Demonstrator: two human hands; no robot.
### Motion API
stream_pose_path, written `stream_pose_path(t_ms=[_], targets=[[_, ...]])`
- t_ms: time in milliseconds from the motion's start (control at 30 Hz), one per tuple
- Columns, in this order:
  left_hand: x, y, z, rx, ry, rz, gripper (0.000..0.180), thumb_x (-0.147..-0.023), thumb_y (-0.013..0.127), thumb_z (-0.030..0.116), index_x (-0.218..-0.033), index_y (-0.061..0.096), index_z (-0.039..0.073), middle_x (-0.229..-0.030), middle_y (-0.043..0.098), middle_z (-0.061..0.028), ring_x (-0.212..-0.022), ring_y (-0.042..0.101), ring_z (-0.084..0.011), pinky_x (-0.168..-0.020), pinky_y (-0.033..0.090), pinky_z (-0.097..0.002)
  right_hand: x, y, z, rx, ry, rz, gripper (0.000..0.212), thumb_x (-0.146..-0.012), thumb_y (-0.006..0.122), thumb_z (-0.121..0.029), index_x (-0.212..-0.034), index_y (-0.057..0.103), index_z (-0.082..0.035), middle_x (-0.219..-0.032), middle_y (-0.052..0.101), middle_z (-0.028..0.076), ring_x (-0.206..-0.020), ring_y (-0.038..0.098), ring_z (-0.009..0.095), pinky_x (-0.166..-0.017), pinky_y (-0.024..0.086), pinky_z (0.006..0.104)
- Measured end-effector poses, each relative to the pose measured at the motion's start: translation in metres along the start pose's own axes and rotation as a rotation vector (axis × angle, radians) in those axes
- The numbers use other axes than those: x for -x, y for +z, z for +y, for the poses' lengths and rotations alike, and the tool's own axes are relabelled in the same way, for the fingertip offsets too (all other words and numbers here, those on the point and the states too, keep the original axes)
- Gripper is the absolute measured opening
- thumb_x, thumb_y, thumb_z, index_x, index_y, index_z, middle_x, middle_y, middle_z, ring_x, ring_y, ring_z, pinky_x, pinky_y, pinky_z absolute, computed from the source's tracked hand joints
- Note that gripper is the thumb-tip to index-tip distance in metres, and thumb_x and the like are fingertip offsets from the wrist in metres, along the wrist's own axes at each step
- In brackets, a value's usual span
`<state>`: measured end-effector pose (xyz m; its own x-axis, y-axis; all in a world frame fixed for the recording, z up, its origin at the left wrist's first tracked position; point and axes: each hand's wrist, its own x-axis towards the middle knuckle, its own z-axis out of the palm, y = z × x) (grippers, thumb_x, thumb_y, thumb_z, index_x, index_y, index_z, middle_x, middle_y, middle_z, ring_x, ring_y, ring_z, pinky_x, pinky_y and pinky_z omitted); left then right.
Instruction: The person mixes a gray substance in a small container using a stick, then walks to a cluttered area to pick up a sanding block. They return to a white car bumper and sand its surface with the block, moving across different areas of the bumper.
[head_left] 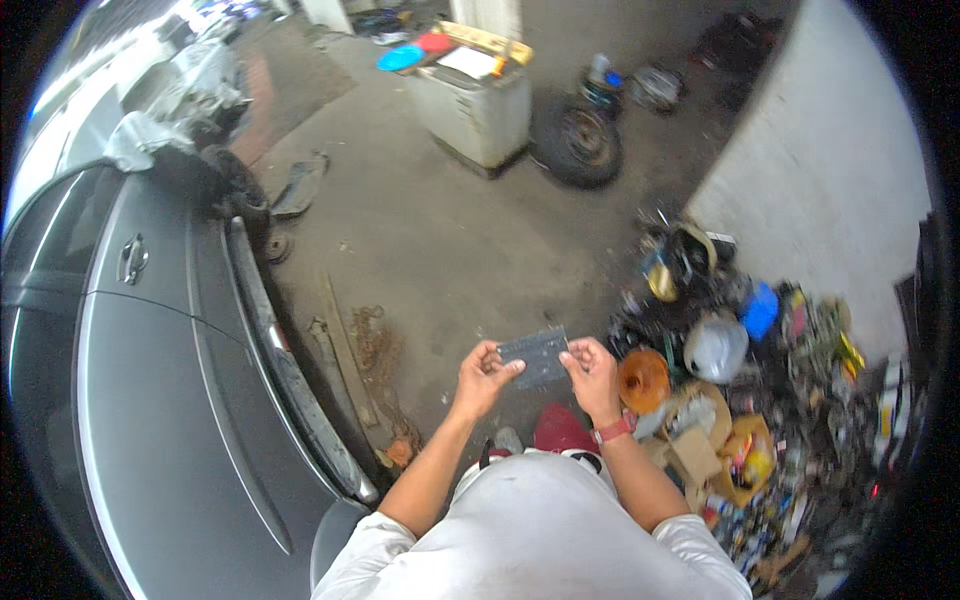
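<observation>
A flat, dark grey rectangular piece [536, 357], thin like a sheet or plate, is held out in front of my body. Its exact kind I cannot make out. My left hand [484, 378] pinches its left edge, thumb on top. The right edge sits between the thumb and fingers of my right hand [592, 372]. On my right wrist is a red band [614, 428]. The piece tilts slightly, its right end a little higher. Below it show my shoes and the concrete floor [450, 270].
A grey car [190, 400] stands close on my left. To the right lies a heap with an orange bowl-like thing [643, 380], a cardboard box [694, 455] and a white container [716, 348]. Ahead are a wheel [580, 142] and a white bin-like block [475, 115]. A chain [375, 345] lies near the car.
</observation>
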<state>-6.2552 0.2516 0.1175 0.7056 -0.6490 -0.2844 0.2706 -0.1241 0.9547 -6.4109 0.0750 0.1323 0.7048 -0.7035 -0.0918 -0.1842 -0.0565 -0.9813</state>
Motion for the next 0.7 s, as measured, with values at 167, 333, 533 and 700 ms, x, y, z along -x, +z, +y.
stream_pose_path(t_ms=[167,333,533,700], targets=[[-0.076,-0.07,0.005,0.077,-0.125,0.177,0.035,-0.095,0.087,0.019,-0.121,0.069,0.004,-0.11,0.076,-0.0073,-0.101,0.072,-0.015,-0.091,0.056,-0.0296,-0.115,0.078,0.012,-0.035,0.076,-0.134,0.017,-0.099,0.078,-0.006,-0.113,0.07,0.0,-0.103,0.077,0.008,-0.096,0.075,0.014,-0.086,0.06,0.0305],[-0.204,-0.15,0.02,0.086,-0.166,0.192,0.032,-0.097,0.084,0.015,-0.123,0.069,0.004,-0.112,0.077,-0.0094,-0.105,0.074,-0.0177,-0.1,0.057,-0.0346,-0.279,0.152,0.03,-0.16,0.106,-0.27,0.024,-0.097,0.08,-0.008,-0.117,0.069,0.0,-0.101,0.079,0.011,-0.094,0.075,0.014,-0.084,0.06,0.0315],[-0.339,-0.211,0.089,0.147,-0.057,0.479,0.023,-0.095,0.082,0.005,-0.113,0.069,0.007,-0.101,0.073,-0.0017,-0.096,0.071,-0.0135,-0.09,0.058,-0.0305,-0.475,0.24,-0.07,0.037,0.024,-0.608,0.031,-0.097,0.08,-0.013,-0.124,0.072,0.0,-0.1,0.082,0.014,-0.091,0.076,0.017,-0.083,0.06,0.0341],[-0.447,-0.272,0.148,0.268,0.051,0.601,0.026,-0.095,0.081,0.001,-0.114,0.066,0.009,-0.099,0.069,0.0013,-0.094,0.069,-0.011,-0.087,0.058,-0.0278,-0.624,0.337,-0.147,0.145,-0.093,-0.769,0.028,-0.097,0.079,-0.015,-0.121,0.075,-0.003,-0.099,0.083,0.012,-0.092,0.077,0.017,-0.083,0.06,0.0349]])
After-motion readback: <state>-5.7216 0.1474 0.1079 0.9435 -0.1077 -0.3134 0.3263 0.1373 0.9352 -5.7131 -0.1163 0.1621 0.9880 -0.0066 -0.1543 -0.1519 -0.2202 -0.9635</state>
